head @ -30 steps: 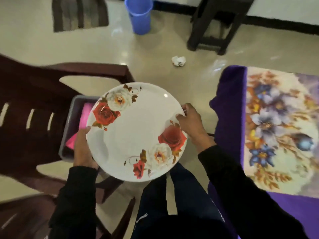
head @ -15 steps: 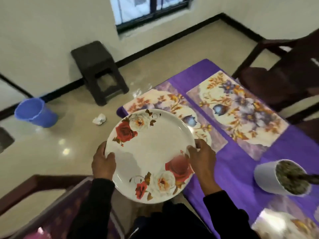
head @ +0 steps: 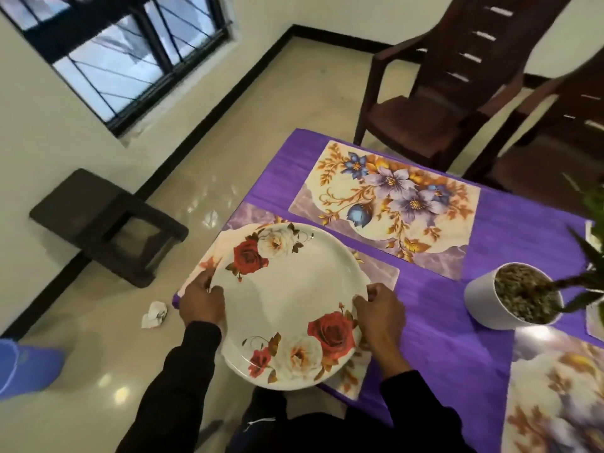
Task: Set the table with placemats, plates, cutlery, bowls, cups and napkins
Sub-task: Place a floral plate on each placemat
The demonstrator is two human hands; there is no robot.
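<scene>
I was on the plate step. I had the plate (head: 287,299), white with red and cream roses, held level between both hands over the nearest placemat (head: 376,273), the one at the table's corner closest to me. My left hand (head: 202,300) curled round the rim on the side away from the potted plant (head: 513,297), thumb on top; my right hand (head: 380,310) gripped the rim on the side towards the pot, fingers wrapped over the edge. Both grips were firm on the plate and held nothing else.

Most of that placemat was hidden under the plate, and I could not tell whether the plate's underside was touching it or hanging just above. A second placemat (head: 389,204) lay bare beyond the plate, and a third (head: 555,393) lay on the near side of the pot, also without a plate.

As I judged it, the task was early: mats down, no cutlery, bowls, cups or napkins in sight. The next move called for centring the plate on the mat, lowering it flat, and slipping my fingers out from under the rim without dragging the mat across the purple cloth (head: 457,338).
</scene>
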